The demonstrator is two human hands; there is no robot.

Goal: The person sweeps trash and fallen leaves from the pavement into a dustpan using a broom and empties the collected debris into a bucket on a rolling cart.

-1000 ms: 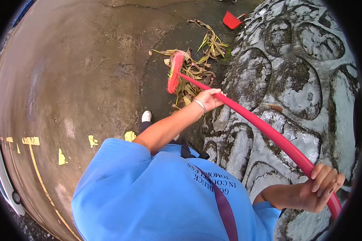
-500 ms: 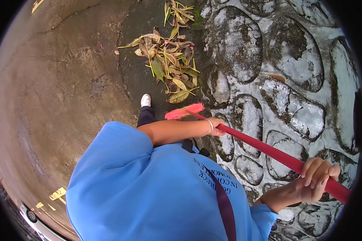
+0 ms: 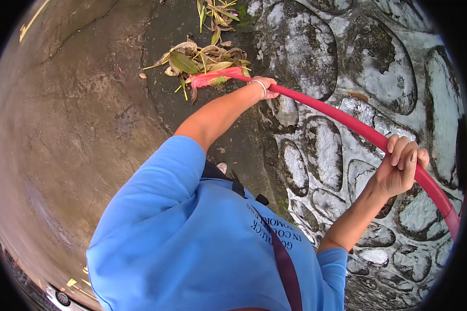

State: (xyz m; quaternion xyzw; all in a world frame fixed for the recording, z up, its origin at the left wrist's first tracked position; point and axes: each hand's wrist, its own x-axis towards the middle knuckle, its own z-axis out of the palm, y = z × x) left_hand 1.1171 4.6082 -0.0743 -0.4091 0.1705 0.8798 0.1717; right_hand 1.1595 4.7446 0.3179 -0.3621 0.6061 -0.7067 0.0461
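Observation:
A broom's red handle (image 3: 342, 118) runs diagonally across the view. My left hand (image 3: 265, 86), with a white band at the wrist, is closed round its lower part. Higher on the handle, at the right, my right hand (image 3: 401, 163) has its fingers wrapped round it. The pinkish-red bristle head (image 3: 213, 78) lies on the dark ground against the near side of a pile of brown and green leaves (image 3: 207, 54). Some of its bristles are among the leaves. Further off is a smaller leaf cluster (image 3: 220, 13).
Rough pavement (image 3: 88, 119) stretches to the left. A rocky stone surface (image 3: 316, 150) with pale patches fills the right side. One white shoe tip (image 3: 222, 167) shows beside my blue shirt (image 3: 192, 249). A white car (image 3: 62, 299) is at the bottom left.
The broom head swung from the left of the leaves back toward my body, then forward against the pile. Both hands moved up in the view with the handle. The red dustpan left view.

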